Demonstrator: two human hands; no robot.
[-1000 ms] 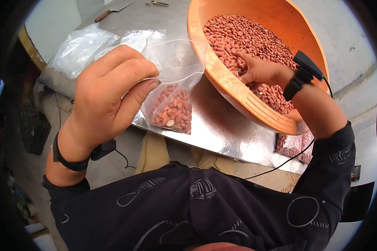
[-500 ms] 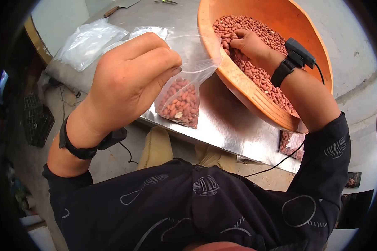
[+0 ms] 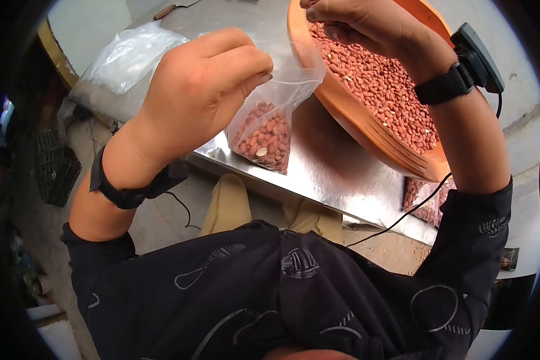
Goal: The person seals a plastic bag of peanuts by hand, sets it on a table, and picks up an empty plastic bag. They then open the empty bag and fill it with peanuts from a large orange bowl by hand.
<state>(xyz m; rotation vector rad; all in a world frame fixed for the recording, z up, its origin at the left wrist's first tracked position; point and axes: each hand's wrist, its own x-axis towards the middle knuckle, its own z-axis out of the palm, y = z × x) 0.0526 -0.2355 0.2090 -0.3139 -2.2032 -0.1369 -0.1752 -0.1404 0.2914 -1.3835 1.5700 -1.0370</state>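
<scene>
My left hand [image 3: 207,90] pinches the upper edge of a clear zip bag [image 3: 303,81] partly filled with red-skinned peanuts [image 3: 263,139]. The bag hangs upright at the front edge of the metal table. Above the orange basin [image 3: 366,137], my right hand [image 3: 357,24] is raised near the rim, its fingers curled together. What those fingers hold, if anything, is hidden. Loose peanuts [image 3: 384,84] lie in the tilted basin below that hand.
Flat clear bags [image 3: 132,57] lie on the metal table [image 3: 336,186] at the back left, with a wooden-handled tool [image 3: 165,11] behind them. Another bag of peanuts [image 3: 423,201] sits at the right front. A black cable [image 3: 396,219] hangs by my right arm.
My right hand has lifted out of the peanuts and moved up and slightly left, towards the basin's rim. My left hand still holds the bag, shifted slightly right and up in view.
</scene>
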